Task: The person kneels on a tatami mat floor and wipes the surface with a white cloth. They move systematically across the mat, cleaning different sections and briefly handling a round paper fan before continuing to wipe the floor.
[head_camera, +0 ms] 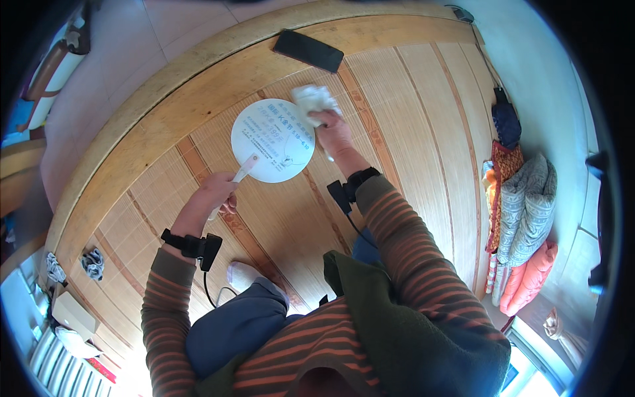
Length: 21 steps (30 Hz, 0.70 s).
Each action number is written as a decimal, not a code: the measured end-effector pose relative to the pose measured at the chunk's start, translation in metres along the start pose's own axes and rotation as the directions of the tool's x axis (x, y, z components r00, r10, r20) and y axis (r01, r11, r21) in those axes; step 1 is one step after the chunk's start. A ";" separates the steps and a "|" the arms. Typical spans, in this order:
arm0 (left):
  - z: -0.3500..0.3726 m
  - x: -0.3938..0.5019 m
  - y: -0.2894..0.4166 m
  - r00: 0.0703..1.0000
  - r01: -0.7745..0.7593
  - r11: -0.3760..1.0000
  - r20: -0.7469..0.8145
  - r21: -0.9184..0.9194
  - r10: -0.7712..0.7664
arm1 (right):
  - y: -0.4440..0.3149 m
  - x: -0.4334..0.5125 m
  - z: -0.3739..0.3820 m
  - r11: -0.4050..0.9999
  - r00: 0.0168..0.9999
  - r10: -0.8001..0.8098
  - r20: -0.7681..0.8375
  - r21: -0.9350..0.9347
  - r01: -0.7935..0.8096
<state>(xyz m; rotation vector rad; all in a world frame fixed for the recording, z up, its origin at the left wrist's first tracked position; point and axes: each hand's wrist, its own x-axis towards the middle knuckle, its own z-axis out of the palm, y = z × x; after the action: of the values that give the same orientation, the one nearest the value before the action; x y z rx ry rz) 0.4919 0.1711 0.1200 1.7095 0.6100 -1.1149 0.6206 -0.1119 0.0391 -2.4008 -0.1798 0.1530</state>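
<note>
My left hand (pixel 214 191) grips the pale handle of a round white hand fan (pixel 273 141), whose face bears printed writing and a line drawing. The fan's disc is tilted out in front of me, over a bamboo mat (pixel 297 213). In my right hand (pixel 333 133) is a bunched white cloth (pixel 316 99), at the fan's upper right edge. Whether the cloth touches the fan there I cannot tell. Both wrists carry black strapped devices with cables.
A black smartphone (pixel 308 50) rests by the wooden bed edge (pixel 163 121). Folded quilts (pixel 528 208) and a coral padded item (pixel 530 278) lie along the right wall. At left are crumpled dark cloth (pixel 92 263) and a whitish box (pixel 74 315). A cable with an adapter (pixel 463 14) runs at upper right.
</note>
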 end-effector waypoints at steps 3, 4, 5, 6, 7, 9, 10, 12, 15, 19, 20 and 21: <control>0.003 0.001 -0.001 1.000 -0.010 1.000 -0.005 0.001 0.010 | 0.002 -0.004 -0.011 0.902 0.996 -0.094 0.008 0.424 0.082; 0.004 0.002 -0.002 1.000 -0.012 1.000 0.000 0.008 0.012 | 0.009 -0.004 -0.024 0.816 0.986 -0.166 -0.010 0.560 0.143; 0.004 0.002 -0.004 1.000 -0.008 1.000 0.009 -0.008 0.008 | 0.020 -0.004 -0.043 0.629 1.000 -0.009 0.001 0.778 0.005; 0.005 0.001 -0.006 1.000 -0.009 1.000 0.010 -0.006 0.010 | 0.033 0.004 -0.065 0.488 0.967 0.254 0.004 0.863 -0.132; 0.004 0.000 -0.007 1.000 -0.009 1.000 0.013 -0.025 0.009 | 0.048 0.004 -0.088 0.724 0.951 0.287 -0.119 0.677 -0.134; 0.001 -0.002 -0.010 0.999 -0.021 0.998 0.028 -0.060 0.023 | 0.082 0.002 -0.133 0.893 0.899 0.364 -0.242 0.365 -0.263; 0.001 -0.003 -0.011 0.998 -0.035 0.997 0.042 -0.075 0.038 | 0.095 0.004 -0.139 0.890 0.848 0.454 -0.274 0.176 -0.420; 0.001 -0.004 -0.011 0.998 -0.044 0.996 0.044 -0.079 0.047 | 0.114 0.006 -0.135 0.650 0.665 0.630 -0.401 -0.198 -0.734; 0.004 -0.005 -0.010 0.999 -0.045 0.995 0.013 -0.089 0.047 | 0.103 0.015 -0.091 0.702 0.820 0.491 -0.293 -0.425 -0.572; 0.004 -0.007 -0.013 0.998 -0.054 0.992 0.022 -0.111 0.056 | 0.032 0.024 -0.030 0.931 0.977 0.195 -0.090 -0.295 -0.213; 0.005 -0.005 -0.013 0.998 -0.052 0.995 0.018 -0.086 0.053 | 0.015 0.018 -0.019 0.946 0.977 0.212 -0.013 -0.246 -0.209; 0.005 -0.003 -0.013 0.998 -0.057 0.994 0.024 -0.097 0.060 | 0.001 0.013 -0.007 0.982 0.994 0.092 0.055 -0.173 -0.081</control>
<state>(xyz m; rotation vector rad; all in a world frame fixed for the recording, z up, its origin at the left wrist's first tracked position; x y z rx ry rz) 0.4781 0.1721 0.1167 1.6179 0.5840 -1.0490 0.6346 -0.1153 0.0431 -2.5776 -0.1213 0.2628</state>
